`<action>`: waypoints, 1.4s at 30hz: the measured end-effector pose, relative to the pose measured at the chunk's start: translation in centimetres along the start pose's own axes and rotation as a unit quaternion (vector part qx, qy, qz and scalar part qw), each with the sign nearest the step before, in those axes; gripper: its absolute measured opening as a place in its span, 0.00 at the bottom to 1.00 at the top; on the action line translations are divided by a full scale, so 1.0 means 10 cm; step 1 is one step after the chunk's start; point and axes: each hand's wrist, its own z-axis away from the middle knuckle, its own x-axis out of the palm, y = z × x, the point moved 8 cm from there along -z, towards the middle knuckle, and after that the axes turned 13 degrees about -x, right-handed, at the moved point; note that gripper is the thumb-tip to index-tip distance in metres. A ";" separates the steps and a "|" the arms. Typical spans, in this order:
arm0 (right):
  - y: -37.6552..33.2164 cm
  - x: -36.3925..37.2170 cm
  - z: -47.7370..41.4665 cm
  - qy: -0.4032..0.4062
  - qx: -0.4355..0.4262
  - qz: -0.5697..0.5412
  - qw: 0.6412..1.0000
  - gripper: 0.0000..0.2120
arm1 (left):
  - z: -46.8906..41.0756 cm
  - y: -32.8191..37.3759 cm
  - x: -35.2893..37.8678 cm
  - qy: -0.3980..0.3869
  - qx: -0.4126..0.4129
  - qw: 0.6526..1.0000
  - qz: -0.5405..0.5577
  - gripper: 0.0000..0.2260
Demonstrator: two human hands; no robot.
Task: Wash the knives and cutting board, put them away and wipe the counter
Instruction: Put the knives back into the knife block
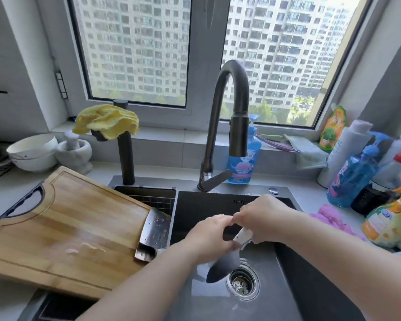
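Observation:
A large wooden cutting board (67,228) lies tilted across the counter and the left part of the dark sink (294,274). On the board's right edge rests a wet steel cleaver (153,235), its blade over the sink's drain basket. Above the basin, my left hand (208,239) and my right hand (264,221) meet around a small knife (222,267). Its grey handle sticks out downward below my left hand, and a white part shows in my right hand's fingers. The rest of it is hidden by my hands.
A dark gooseneck faucet (232,93) arches over the basin, with the drain (242,283) below. A yellow cloth (107,122) hangs on a black post. White bowls (33,151) and a mortar stand at the back left. Detergent bottles (352,179) and a pink cloth (331,218) crowd the right counter.

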 end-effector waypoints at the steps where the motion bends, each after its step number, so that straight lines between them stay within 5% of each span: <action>1: 0.00 -0.03 0.03 0.011 -0.008 -0.008 1.000 0.20 | -0.04 0.06 0.06 -0.007 -0.005 1.000 0.007 0.22; 7: 0.13 -0.24 0.25 0.098 -0.024 -0.031 0.994 0.18 | -0.13 0.24 0.05 0.039 -0.007 0.991 0.128 0.12; 13: 0.42 -0.34 0.48 0.232 0.007 -0.214 0.949 0.29 | -0.08 0.35 -0.05 0.142 0.028 0.983 0.115 0.09; 15: 0.54 -0.36 0.54 0.303 0.023 -0.337 0.891 0.29 | -0.04 0.33 -0.10 0.169 0.022 0.976 0.133 0.11; 18: 0.65 -0.31 0.53 0.407 0.002 -0.563 0.719 0.17 | 0.05 0.26 -0.23 0.202 -0.011 0.955 0.216 0.05; 21: 0.42 -0.37 0.32 0.381 -0.065 -0.691 0.611 0.10 | 0.17 0.22 -0.35 0.236 -0.027 0.935 0.262 0.09; 24: 0.23 -0.65 0.18 0.406 -0.068 -0.707 0.575 0.07 | 0.36 0.14 -0.56 0.285 -0.029 0.916 0.280 0.06; 33: -0.14 -1.99 0.02 0.534 -0.091 -0.614 0.574 0.09 | 1.44 -0.83 -1.56 0.406 -0.080 0.889 0.195 0.09; 38: -0.44 -2.94 -0.25 0.566 -0.131 -0.689 0.432 0.14 | 2.53 -1.93 -2.23 0.518 -0.177 0.818 0.176 0.09; 42: -1.18 -3.82 -0.66 0.554 -0.211 -0.722 0.356 0.16 | 3.59 -2.78 -2.75 0.593 -0.247 0.757 0.119 0.09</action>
